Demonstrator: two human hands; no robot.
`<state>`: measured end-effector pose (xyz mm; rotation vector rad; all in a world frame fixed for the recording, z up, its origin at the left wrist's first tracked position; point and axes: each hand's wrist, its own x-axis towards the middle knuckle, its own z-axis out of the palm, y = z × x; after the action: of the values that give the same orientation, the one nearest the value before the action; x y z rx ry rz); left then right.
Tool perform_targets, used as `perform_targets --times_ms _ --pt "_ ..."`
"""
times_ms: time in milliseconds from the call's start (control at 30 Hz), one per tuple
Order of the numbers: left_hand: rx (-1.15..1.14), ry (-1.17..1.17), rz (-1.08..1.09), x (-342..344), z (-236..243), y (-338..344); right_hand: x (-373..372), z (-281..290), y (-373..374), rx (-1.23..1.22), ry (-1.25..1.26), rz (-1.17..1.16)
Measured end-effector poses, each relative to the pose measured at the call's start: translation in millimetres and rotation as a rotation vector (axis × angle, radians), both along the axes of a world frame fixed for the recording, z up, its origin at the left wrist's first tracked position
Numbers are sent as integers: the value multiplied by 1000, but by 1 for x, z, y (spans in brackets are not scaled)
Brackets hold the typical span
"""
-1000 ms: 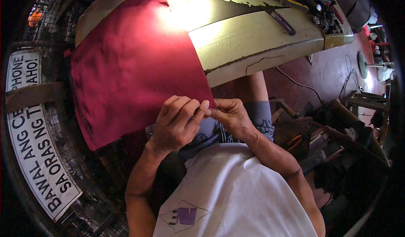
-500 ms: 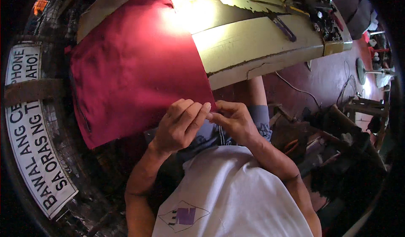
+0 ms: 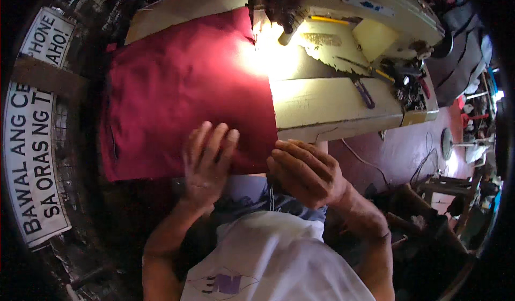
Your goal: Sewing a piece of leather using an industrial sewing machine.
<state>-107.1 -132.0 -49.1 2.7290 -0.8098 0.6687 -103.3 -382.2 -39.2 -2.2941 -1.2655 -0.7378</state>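
Observation:
A dark red piece of cloth (image 3: pixel 188 97) lies spread over a sewing table (image 3: pixel 332 102), its front edge hanging toward my lap. My left hand (image 3: pixel 208 156), slightly blurred, rests on or just above the cloth near its front edge, fingers stretched out. At the cloth's front right corner my right hand (image 3: pixel 308 172) has its fingers bent together around the right edge; the thumb is hidden behind them. Bright lamplight falls on the cloth's far right side, below the dark head of a sewing machine (image 3: pixel 279 6).
The machine's pale arm (image 3: pixel 375 6) spans the upper right. A small purple-handled tool (image 3: pixel 365 93) lies on the table, with a yellow-handled tool (image 3: pixel 382 76) and a clutter of dark small parts (image 3: pixel 410 92) beyond. White signs (image 3: pixel 35 161) hang at the left. A cable (image 3: pixel 370 164) crosses the reddish floor.
My left hand has moved away from the right hand, leftward onto the cloth, and its fingers have spread. My right hand stays by the cloth's edge. The view has tilted up, showing more of the machine.

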Motion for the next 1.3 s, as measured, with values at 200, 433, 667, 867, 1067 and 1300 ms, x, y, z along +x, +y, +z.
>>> perform_targets --times_ms 200,433,667,867,1067,1300 --pt "207 -34 -168 17 7 33 2 -28 15 91 189 42" --pt "259 -65 -248 25 6 43 -2 -45 7 125 208 65" --pt "276 -60 -267 37 3 42 12 -37 9 87 200 61" --pt "401 111 -282 54 46 32 23 -37 10 82 152 4" --pt "-1 561 -405 82 62 -1 23 -35 12 95 163 -13" --pt "5 304 -299 115 5 -15 28 -32 10 88 175 1"
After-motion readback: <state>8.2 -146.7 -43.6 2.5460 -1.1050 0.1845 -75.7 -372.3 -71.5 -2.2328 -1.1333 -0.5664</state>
